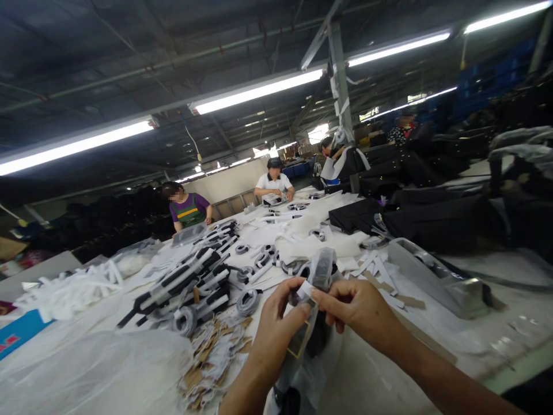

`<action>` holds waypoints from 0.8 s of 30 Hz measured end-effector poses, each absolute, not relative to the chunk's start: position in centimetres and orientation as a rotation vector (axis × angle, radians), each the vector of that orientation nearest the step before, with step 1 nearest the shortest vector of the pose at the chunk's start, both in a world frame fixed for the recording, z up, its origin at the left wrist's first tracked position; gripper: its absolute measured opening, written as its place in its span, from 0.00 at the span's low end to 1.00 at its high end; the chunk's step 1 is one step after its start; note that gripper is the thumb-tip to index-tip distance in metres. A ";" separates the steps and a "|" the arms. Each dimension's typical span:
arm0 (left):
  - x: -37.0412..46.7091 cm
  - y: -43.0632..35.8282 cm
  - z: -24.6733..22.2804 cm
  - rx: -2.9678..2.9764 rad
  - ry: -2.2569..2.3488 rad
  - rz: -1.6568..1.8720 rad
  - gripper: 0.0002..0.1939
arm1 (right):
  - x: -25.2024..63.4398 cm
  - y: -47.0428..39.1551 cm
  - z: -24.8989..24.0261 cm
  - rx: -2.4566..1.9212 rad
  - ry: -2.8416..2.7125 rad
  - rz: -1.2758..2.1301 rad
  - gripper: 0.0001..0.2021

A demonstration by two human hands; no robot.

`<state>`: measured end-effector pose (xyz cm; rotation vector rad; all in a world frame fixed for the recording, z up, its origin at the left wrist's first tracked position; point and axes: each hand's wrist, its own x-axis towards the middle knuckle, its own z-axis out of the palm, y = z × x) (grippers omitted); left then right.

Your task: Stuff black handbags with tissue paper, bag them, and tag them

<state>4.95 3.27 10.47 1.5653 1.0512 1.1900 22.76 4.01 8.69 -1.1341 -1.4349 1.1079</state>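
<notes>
Near the front of the table, my left hand (283, 323) and my right hand (356, 302) meet at a small white strip (306, 290). The right thumb and fingers pinch its end, while the left thumb and fingers close around it from the other side. Under the strip is a dark item in clear plastic (317, 334), partly hidden by my hands; its exact kind does not show. A grey coiled strap (323, 268) stands up just beyond my fingers. Loose grey coils (247, 302) and a heap of brown and white scraps (216, 357) lie left of my left hand.
A pile of black and white strips (194, 276) covers the table's left middle, with white rolls (73, 288) farther left. Clear plastic sheeting (99, 369) spreads at front left. Black bags (444, 222) fill the right. Two co-workers sit across the table, one in a white shirt (280, 184).
</notes>
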 end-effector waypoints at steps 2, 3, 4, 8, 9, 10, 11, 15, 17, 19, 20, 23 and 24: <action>5.2 3.2 10.6 1.535 1.049 1.181 0.19 | 22.9 4.4 8.0 -1.154 -1.443 1.119 0.21; 5.4 3.2 10.6 1.555 1.065 1.170 0.19 | 22.9 4.6 7.6 -1.160 -1.432 1.145 0.22; 5.5 3.2 10.6 1.573 1.077 1.158 0.20 | 22.9 4.8 7.2 -1.150 -1.414 1.188 0.24; 5.9 3.0 10.9 1.432 1.023 1.122 0.22 | 23.0 5.7 5.5 -0.963 -1.338 1.338 0.24; 6.0 2.9 11.0 1.358 0.986 1.106 0.23 | 23.1 6.0 5.3 -0.930 -1.339 1.335 0.23; 6.0 2.7 11.2 1.286 0.953 1.093 0.23 | 23.2 6.2 5.0 -0.925 -1.342 1.312 0.22; 6.1 2.6 11.3 1.225 0.929 1.084 0.23 | 23.3 6.3 4.9 -0.945 -1.346 1.282 0.22; 6.2 2.3 11.6 1.123 0.938 1.101 0.27 | 23.9 5.5 4.5 -1.084 -1.317 1.098 0.21; 6.0 2.3 11.6 1.109 0.958 1.125 0.27 | 24.1 4.1 4.7 -1.087 -1.235 1.043 0.22; 5.7 2.4 11.6 1.098 0.965 1.135 0.26 | 23.9 2.4 5.2 -1.031 -1.170 1.067 0.31; 5.7 2.5 11.5 1.105 0.961 1.135 0.25 | 23.6 1.7 5.6 -0.991 -1.164 1.100 0.36; 5.8 2.3 11.1 1.204 0.946 1.145 0.22 | 22.5 0.3 6.8 -0.876 -1.225 1.173 0.46; 5.9 2.2 10.9 1.263 0.970 1.168 0.22 | 22.1 0.1 7.2 -0.851 -1.234 1.178 0.48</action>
